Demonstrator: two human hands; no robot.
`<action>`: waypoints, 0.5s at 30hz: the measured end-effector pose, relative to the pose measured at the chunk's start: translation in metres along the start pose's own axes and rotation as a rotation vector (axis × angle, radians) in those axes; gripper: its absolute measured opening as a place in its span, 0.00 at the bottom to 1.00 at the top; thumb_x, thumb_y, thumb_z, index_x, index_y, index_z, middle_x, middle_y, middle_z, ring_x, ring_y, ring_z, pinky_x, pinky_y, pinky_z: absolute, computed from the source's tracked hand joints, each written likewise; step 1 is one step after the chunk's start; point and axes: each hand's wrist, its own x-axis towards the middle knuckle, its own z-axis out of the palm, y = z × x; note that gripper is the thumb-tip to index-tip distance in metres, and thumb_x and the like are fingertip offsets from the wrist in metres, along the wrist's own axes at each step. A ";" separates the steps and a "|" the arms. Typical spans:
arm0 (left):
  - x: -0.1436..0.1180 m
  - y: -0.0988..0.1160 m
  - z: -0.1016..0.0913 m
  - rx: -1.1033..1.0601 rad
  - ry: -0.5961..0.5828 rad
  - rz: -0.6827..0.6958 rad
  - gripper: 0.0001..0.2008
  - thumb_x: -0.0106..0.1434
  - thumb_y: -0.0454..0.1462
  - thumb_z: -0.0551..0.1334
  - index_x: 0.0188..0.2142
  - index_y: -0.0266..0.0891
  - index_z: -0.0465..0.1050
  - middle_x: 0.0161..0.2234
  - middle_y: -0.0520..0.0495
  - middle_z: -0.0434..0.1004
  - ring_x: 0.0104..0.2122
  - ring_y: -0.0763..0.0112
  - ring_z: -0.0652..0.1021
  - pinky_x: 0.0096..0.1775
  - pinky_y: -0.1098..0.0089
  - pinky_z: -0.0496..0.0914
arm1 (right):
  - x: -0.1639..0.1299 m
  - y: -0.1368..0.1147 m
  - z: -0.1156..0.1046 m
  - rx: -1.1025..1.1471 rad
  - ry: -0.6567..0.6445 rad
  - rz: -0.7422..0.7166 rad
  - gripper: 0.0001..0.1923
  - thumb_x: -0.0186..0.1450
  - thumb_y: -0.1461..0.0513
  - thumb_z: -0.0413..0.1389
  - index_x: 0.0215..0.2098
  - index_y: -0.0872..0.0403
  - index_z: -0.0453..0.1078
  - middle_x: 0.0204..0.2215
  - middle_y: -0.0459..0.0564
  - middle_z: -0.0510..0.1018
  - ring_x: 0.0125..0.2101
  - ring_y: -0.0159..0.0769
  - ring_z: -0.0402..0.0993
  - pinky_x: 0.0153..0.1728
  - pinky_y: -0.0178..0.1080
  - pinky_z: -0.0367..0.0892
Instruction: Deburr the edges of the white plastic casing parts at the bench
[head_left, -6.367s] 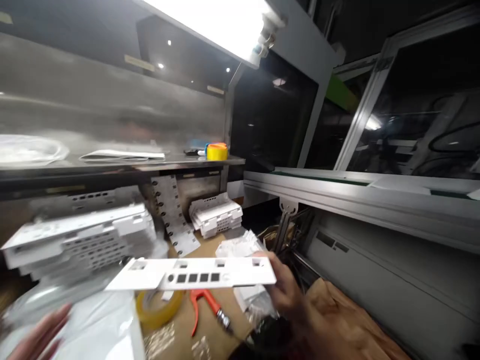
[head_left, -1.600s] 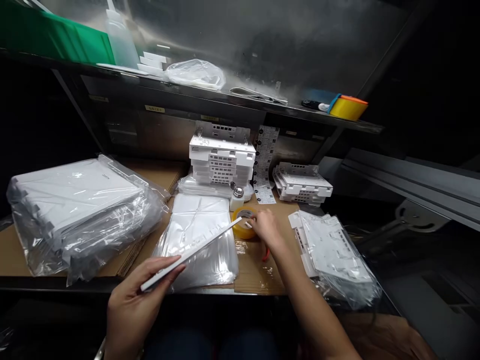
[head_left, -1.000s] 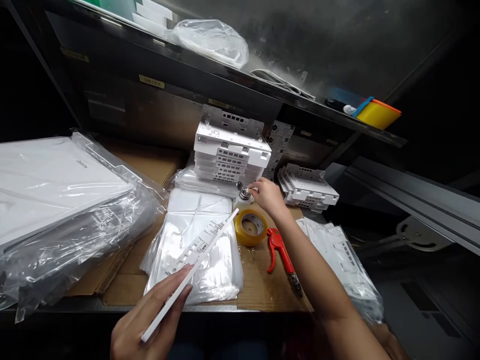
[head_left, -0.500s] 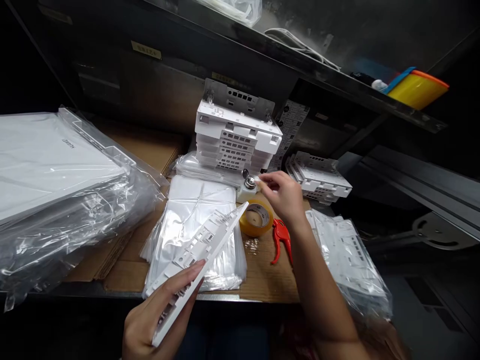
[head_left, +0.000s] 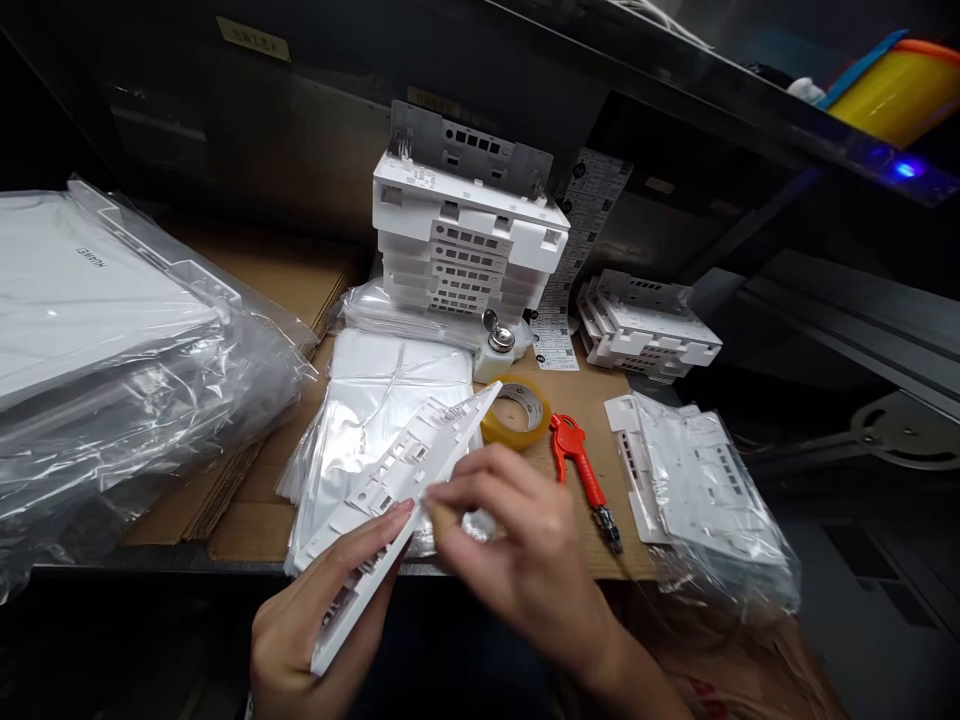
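Observation:
My left hand (head_left: 322,610) grips a white plastic housing (head_left: 409,500) by its lower end and holds it tilted, its row of cut-outs facing up. My right hand (head_left: 517,540), partly blurred, is at the housing's near edge with its fingers pinched together. Whatever they pinch is hidden. Behind the housing lies a stack of clear plastic bags (head_left: 397,360). Close to its upper tip are a roll of yellow tape (head_left: 536,425) and a small white bottle (head_left: 493,362) with its metal lid up. A red air blow gun (head_left: 579,455) rests right of the tape.
Stacked white housings (head_left: 472,235) stand at the back, with a smaller stack (head_left: 649,320) to the right. Bagged housings (head_left: 705,480) lie front right. Large bagged white panels (head_left: 97,290) fill the left. A metal shelf (head_left: 675,110) crosses overhead, bearing a yellow container (head_left: 896,95).
My right hand has come from beside the small bottle down to the housing's edge. The left hand still holds the housing in much the same pose. The view has shifted a little.

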 end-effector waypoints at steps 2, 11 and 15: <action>0.000 0.001 0.000 0.001 0.004 -0.004 0.21 0.68 0.30 0.64 0.57 0.52 0.75 0.54 0.58 0.82 0.50 0.71 0.82 0.59 0.76 0.71 | 0.000 -0.001 -0.001 0.043 -0.060 -0.028 0.04 0.67 0.68 0.61 0.39 0.56 0.78 0.34 0.50 0.79 0.34 0.33 0.77 0.36 0.35 0.73; 0.002 0.003 -0.001 0.003 0.004 -0.028 0.21 0.67 0.30 0.65 0.56 0.52 0.76 0.53 0.57 0.82 0.48 0.67 0.83 0.57 0.71 0.74 | 0.001 0.001 0.000 0.100 -0.058 -0.001 0.06 0.68 0.68 0.60 0.39 0.53 0.78 0.34 0.48 0.80 0.34 0.32 0.78 0.35 0.35 0.74; 0.003 0.008 0.003 0.002 0.066 -0.065 0.17 0.67 0.31 0.65 0.52 0.50 0.79 0.50 0.56 0.84 0.47 0.67 0.83 0.57 0.71 0.74 | 0.010 0.020 -0.005 0.105 0.037 0.077 0.06 0.67 0.68 0.61 0.37 0.52 0.79 0.34 0.47 0.80 0.35 0.34 0.78 0.35 0.36 0.74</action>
